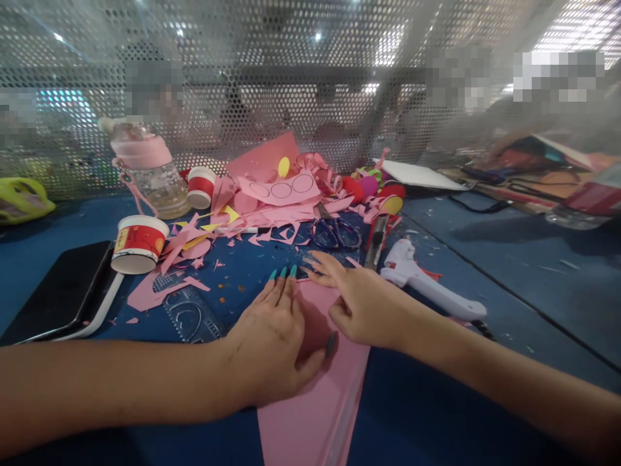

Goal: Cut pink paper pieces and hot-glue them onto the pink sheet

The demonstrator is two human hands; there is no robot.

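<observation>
A pink sheet of paper or card (301, 427), which looks folded or layered along its right side, lies on the blue table below me. My left hand (272, 343) rests on the sheet's left part, long green-nailed fingers stretched forward and thumb apart. On the far end of the sheet lies my right hand (366, 301), its front fingers stretched left and its thumb bent under. The two hands' fingertips are close together at the far edge. Left of my left hand is a clear stencil ruler (191, 317). Beyond my right hand lie a utility knife (376, 243) and blue-handled scissors (337, 233).
A white glue gun (431, 285) lies right of my right hand. Pink paper scraps (279, 210) heap at the back. At left stand paper cups (140, 243), a bottle (155, 175) and a black phone (61, 285). A perforated screen (291, 84) closes off the far side.
</observation>
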